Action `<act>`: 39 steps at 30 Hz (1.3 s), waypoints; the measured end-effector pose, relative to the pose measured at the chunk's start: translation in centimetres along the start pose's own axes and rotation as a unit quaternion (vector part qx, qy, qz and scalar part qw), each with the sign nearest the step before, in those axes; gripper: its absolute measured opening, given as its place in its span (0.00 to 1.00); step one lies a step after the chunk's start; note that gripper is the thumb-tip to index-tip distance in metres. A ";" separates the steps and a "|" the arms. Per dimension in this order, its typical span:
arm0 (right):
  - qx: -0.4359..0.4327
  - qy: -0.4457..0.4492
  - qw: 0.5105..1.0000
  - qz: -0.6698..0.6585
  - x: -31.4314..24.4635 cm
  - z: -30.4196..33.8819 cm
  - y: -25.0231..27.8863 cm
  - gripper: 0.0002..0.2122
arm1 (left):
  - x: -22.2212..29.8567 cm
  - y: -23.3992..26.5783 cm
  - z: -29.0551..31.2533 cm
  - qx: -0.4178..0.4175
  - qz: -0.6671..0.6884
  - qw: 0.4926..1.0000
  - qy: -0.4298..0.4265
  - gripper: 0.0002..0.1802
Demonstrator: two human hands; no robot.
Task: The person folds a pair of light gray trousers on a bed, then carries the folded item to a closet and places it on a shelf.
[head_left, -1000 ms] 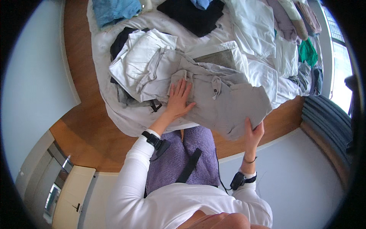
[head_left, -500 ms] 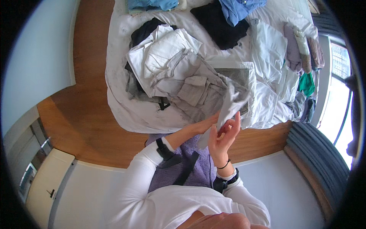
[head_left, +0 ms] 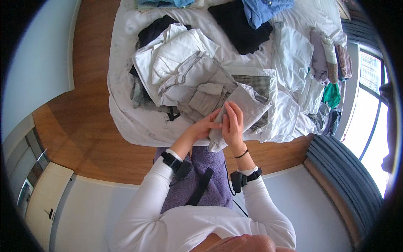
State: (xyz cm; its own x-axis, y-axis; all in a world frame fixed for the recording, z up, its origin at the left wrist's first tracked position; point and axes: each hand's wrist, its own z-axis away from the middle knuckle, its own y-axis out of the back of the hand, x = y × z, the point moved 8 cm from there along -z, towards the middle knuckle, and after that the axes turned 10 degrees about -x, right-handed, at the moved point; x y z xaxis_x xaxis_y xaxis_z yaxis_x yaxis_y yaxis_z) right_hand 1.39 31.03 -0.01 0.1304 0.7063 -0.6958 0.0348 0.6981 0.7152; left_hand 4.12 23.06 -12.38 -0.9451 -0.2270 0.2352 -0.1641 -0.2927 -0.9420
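A light grey garment, part folded, lies over the edge of a mesh-fronted white fabric box, with one end hanging past the bed's near edge. My left hand grips its left side, the fingertips partly hidden by the cloth. My right hand is closed on the middle of it, fingers bent and pressed together. Just beyond my left hand, a crumpled grey garment with a small folded grey piece on it rests against a white garment.
Black clothing and a blue denim garment lie at the far side of the bed. White clothes, rolled garments and a green piece are to the right. A purple fleece covers my legs.
My hands have lowered the grey garment from a raised, upright position onto the box edge and spread it flatter. My left hand has shifted left, and my right hand has moved forward onto the cloth.
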 end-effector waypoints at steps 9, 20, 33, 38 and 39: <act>-0.125 -0.091 0.937 0.313 3.7 -0.9 -2.2 0.24 | 2.4 7.3 4.1 0.190 0.063 0.978 0.062 0.33; 0.095 -0.166 0.977 0.091 5.9 2.5 -0.7 0.43 | 8.4 1.4 2.7 0.300 -0.604 0.719 -0.170 0.33; 0.058 -0.333 0.809 -0.482 10.7 5.7 -4.2 0.20 | 11.2 0.6 1.3 0.240 -0.559 0.770 -0.192 0.29; 0.186 -0.286 0.813 -0.472 11.6 7.8 -2.5 0.19 | 10.3 -5.0 1.4 0.138 -0.413 0.881 -0.183 0.34; 0.188 -0.293 0.816 -0.462 12.2 8.9 -1.6 0.23 | 9.6 -7.9 0.9 0.064 -0.440 0.878 -0.175 0.35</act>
State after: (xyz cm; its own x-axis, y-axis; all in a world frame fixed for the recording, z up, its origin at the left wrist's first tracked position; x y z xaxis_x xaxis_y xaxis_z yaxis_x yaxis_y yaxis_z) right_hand 11.76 37.45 -9.09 0.3244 -0.3553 -0.8767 0.6740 0.7371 -0.0493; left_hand -3.34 22.33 -2.43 -0.3192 -0.1255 0.9393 -0.7339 -0.5943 -0.3289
